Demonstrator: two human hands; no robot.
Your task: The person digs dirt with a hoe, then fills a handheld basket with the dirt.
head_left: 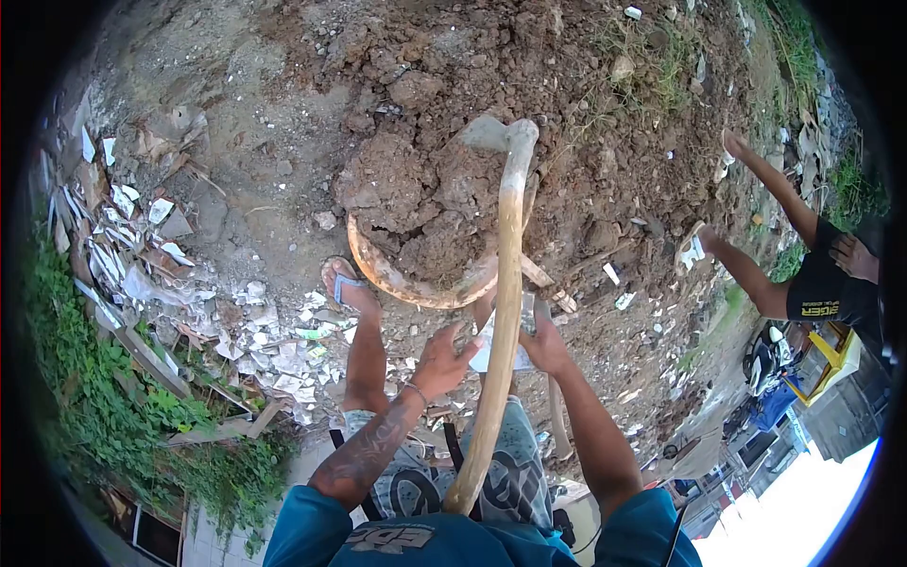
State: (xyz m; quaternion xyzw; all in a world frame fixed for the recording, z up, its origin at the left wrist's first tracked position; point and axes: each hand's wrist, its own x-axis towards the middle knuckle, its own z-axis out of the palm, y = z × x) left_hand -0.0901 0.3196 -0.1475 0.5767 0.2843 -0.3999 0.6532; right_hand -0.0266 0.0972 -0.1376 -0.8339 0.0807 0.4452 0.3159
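A hoe stands in front of me, its long wooden handle (510, 246) running from the metal head (487, 133) down to my torso. My left hand (440, 364) is just left of the handle, fingers stretched and apart. On the other side, my right hand (542, 344) has its fingers bent beside a pale, flat thing (484, 352) that shows behind the handle; I cannot tell what it is. Beyond my hands, clumps of brown soil (453, 198) fill a round container with a worn orange rim (402, 290).
Another person's legs (742, 269) and hand (853, 257) are at the right. Broken tiles and rubble (274, 354) litter the left side, beside green plants (104, 378). Loose dug soil (605, 161) spreads ahead. A motorcycle (767, 359) stands at the far right.
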